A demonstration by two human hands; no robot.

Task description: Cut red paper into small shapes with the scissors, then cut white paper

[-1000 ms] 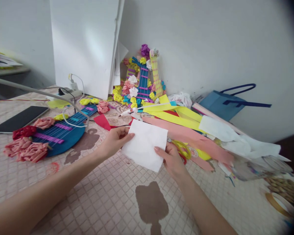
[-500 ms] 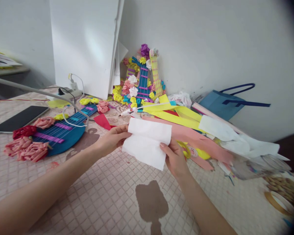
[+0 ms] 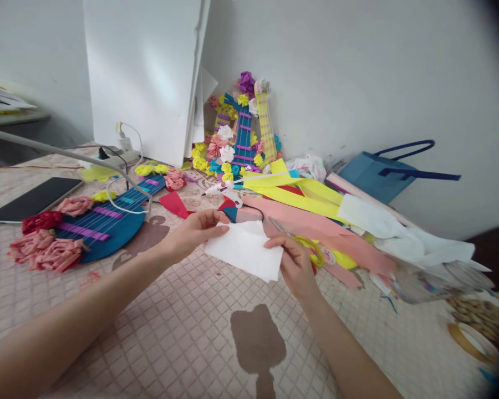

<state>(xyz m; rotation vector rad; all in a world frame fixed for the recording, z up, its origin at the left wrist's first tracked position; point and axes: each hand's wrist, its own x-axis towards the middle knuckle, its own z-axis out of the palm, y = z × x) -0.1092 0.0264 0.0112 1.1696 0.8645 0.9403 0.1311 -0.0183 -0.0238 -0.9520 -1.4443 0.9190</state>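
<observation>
Both of my hands hold a white sheet of paper (image 3: 246, 250) just above the patterned table (image 3: 183, 332). My left hand (image 3: 195, 231) pinches its left edge with fingers closed on it. My right hand (image 3: 294, 263) pinches its right edge. The sheet is folded over on itself and looks narrower. Yellow-handled scissors (image 3: 311, 250) lie right behind my right hand, partly hidden by it.
A blue paper guitar with pink flowers (image 3: 87, 224) lies at the left, a dark tablet (image 3: 31, 199) beyond it. Coloured paper strips (image 3: 311, 208), a glue gun (image 3: 224, 191), decorated paper guitars (image 3: 243, 133), a blue bag (image 3: 382, 172) and a white board (image 3: 145, 72) stand behind.
The upper part of the white sheet has been folded down, so the paper now looks about half as tall. Both hands stayed on its edges, moving slightly.
</observation>
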